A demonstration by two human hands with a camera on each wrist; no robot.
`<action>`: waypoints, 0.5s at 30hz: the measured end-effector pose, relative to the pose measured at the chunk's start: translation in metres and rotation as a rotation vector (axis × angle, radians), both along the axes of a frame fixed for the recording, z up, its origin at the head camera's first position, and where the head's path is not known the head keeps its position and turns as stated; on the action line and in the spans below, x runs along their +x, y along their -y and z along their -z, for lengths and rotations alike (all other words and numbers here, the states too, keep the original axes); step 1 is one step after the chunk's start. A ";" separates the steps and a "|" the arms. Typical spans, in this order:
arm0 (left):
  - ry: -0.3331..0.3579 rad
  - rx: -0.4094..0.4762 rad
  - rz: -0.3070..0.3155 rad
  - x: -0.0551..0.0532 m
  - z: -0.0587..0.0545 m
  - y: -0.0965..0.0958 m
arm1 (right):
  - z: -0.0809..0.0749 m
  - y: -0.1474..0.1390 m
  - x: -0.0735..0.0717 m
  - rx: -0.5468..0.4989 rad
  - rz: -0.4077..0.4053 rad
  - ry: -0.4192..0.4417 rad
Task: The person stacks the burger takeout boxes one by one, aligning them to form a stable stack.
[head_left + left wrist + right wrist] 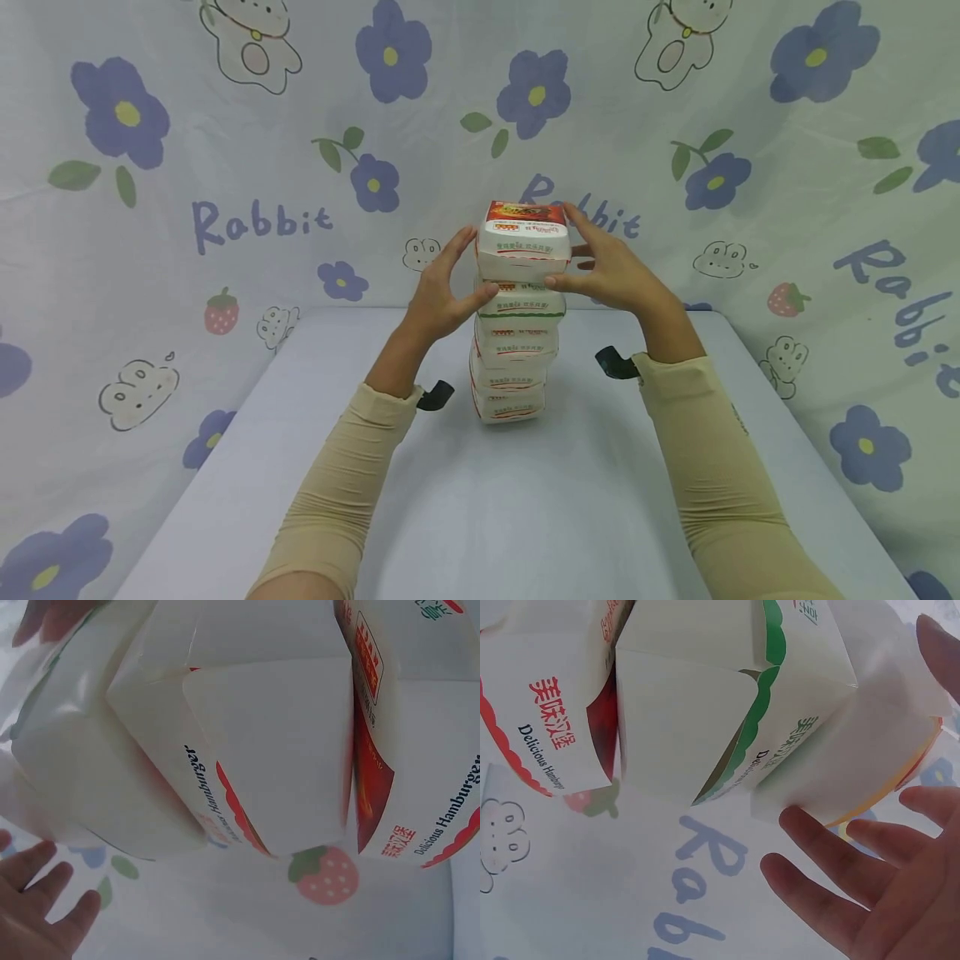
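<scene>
Several white paper hamburger boxes stand stacked in a column on the table. The top box (522, 242) shows a red printed lid in the head view. Below it sits a box with a green scalloped edge (521, 305). My left hand (438, 296) is spread at the top box's left side, thumb tip by the seam below it. In the left wrist view its fingers (46, 881) are extended, with a gap to the boxes. On the other side, my right hand (615, 265) has its thumb at the top box's lower front corner; its spread fingers (832, 862) are right by the box.
The white table (480, 517) carries the stack near its far edge. A patterned curtain (450, 150) with flowers and rabbits hangs behind and around it. Black straps (617, 363) stick out from both sleeve cuffs. The column leans slightly, its upper boxes shifted right.
</scene>
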State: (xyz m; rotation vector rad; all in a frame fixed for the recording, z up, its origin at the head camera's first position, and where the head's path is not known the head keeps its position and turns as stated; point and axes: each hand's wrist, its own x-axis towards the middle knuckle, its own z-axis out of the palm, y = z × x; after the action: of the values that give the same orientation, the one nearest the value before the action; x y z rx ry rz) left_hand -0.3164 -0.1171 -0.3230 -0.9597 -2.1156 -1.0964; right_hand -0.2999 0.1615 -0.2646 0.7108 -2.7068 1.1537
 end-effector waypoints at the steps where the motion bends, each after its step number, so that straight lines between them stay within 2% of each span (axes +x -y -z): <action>1: 0.003 -0.001 0.000 0.000 0.000 0.000 | 0.000 0.000 0.000 -0.005 -0.001 -0.003; 6: 0.013 0.002 0.002 0.001 0.001 -0.001 | 0.002 0.002 0.000 -0.017 0.010 -0.022; 15: -0.037 0.022 0.034 0.004 0.003 -0.002 | 0.003 0.001 0.003 -0.018 0.016 -0.056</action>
State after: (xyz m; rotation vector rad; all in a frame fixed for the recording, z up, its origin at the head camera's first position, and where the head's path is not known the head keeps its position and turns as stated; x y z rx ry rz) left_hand -0.3126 -0.1149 -0.3258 -1.0018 -2.0611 -1.1081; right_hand -0.2968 0.1609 -0.2672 0.7075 -2.6476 1.1357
